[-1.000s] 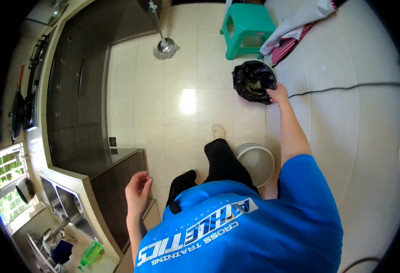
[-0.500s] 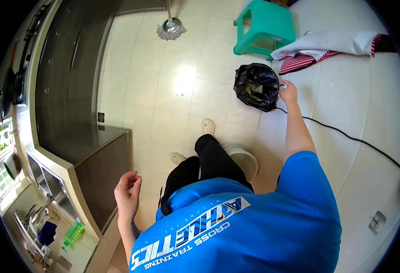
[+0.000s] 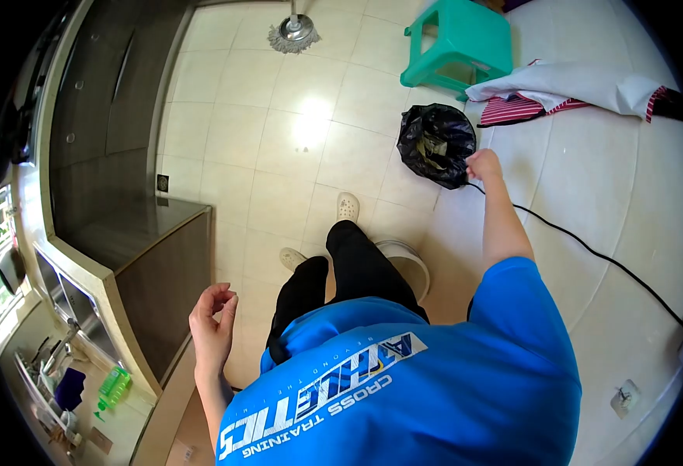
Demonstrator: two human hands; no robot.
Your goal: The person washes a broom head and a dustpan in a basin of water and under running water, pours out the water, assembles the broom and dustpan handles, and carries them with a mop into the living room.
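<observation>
At the right rim of a waste bin lined with a black plastic bag (image 3: 452,175), my right hand (image 3: 484,165) is closed. Whatever its fingers hold, if anything, is hidden. Some pale, crumpled contents (image 3: 433,151) show down inside the bag. A black cord (image 3: 582,239) runs along the white wall from near the bin, just below my right hand. My left hand (image 3: 212,314) hangs beside my body, away from any object. Its fingers are loosely curled, the thumb slightly apart from them, with nothing seen between.
A green plastic stool (image 3: 472,43) stands beyond the bin, with a striped cloth (image 3: 524,105) next to it. A mop head (image 3: 293,35) rests on the tiles. A round pale bucket (image 3: 413,264) is by my leg. On the left counter stands a green bottle (image 3: 114,388).
My right hand has shifted slightly left and down, closer to the bag's rim. The small white thing seen at its fingertips earlier no longer shows. My left hand stays nearly as it was.
</observation>
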